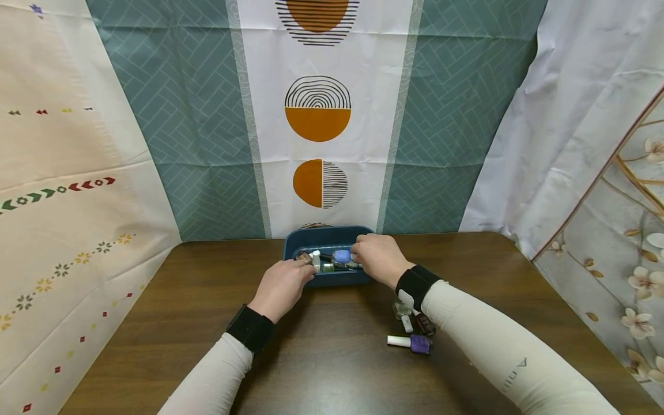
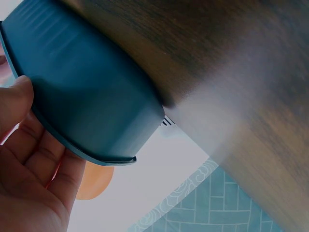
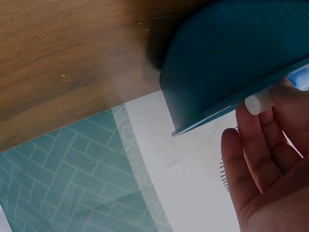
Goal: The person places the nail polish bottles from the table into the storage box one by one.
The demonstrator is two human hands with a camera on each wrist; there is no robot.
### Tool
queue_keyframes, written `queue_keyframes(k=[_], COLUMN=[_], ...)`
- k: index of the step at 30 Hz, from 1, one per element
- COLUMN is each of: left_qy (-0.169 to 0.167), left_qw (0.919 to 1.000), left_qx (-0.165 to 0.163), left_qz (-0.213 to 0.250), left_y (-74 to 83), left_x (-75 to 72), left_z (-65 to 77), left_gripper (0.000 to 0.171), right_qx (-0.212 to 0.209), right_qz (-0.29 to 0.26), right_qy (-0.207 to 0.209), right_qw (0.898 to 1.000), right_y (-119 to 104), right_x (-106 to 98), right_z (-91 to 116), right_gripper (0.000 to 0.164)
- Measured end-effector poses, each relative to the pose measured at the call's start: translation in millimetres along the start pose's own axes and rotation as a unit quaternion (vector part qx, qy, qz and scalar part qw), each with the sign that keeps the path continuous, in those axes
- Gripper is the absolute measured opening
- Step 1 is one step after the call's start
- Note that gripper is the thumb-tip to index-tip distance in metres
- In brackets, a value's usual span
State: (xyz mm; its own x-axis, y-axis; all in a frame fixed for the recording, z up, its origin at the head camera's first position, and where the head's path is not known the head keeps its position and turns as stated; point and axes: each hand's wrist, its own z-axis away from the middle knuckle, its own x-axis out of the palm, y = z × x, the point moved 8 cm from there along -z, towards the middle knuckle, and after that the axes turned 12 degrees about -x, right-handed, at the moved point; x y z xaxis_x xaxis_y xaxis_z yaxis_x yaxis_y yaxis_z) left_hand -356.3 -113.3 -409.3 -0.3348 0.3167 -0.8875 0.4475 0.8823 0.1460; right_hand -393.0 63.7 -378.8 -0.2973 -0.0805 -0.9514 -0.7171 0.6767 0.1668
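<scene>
A dark blue plastic bin (image 1: 339,279) stands at the back of the table, holding several nail polish bottles. My right hand (image 1: 381,256) is over its right side, pinching the white cap (image 3: 260,101) of a blue nail polish bottle (image 1: 341,256), which lies over other bottles. At the left front corner my left hand (image 1: 282,285) reaches over the rim, thumb (image 2: 21,96) right at the edge. A brown nail polish bottle (image 1: 303,257) and a white-capped clear one (image 1: 316,260) are by its fingertips. Hidden fingers leave it unclear whether it holds one.
On the wooden table (image 1: 321,357), near my right forearm, lie a purple nail polish bottle (image 1: 420,344) with a white cap, a dark one (image 1: 425,324) and a pale glittery one (image 1: 402,310). A patterned curtain (image 1: 321,202) hangs right behind the bin.
</scene>
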Motion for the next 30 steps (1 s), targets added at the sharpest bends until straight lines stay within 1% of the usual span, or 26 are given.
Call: queue_keyframes(k=[3,16,30], left_qy=[-0.006,-0.03,-0.02], left_qw=[1.0,0.999,0.9996], left_qx=[-0.005,-0.031,-0.018], left_qz=[0.002,0.007,0.002], left_y=[-0.6,-2.7,-2.2], left_x=[0.4,2.3,1.0], left_z=[-0.1,-2.5,-1.5], left_gripper=[0.011,0.013,0.012], right_qx=[0.007,0.015,0.031], right_qz=[-0.008,-0.04,-0.07], right_qy=[-0.011,-0.03,-0.083], right_qw=[1.0,0.999,0.994], right_y=[-0.5,-2.8,-1.7], right_x=[3.4,16.8,27.1], right_z=[-4.7,-18.2,-30.1], right_gripper=[0.005,0.007,0.008])
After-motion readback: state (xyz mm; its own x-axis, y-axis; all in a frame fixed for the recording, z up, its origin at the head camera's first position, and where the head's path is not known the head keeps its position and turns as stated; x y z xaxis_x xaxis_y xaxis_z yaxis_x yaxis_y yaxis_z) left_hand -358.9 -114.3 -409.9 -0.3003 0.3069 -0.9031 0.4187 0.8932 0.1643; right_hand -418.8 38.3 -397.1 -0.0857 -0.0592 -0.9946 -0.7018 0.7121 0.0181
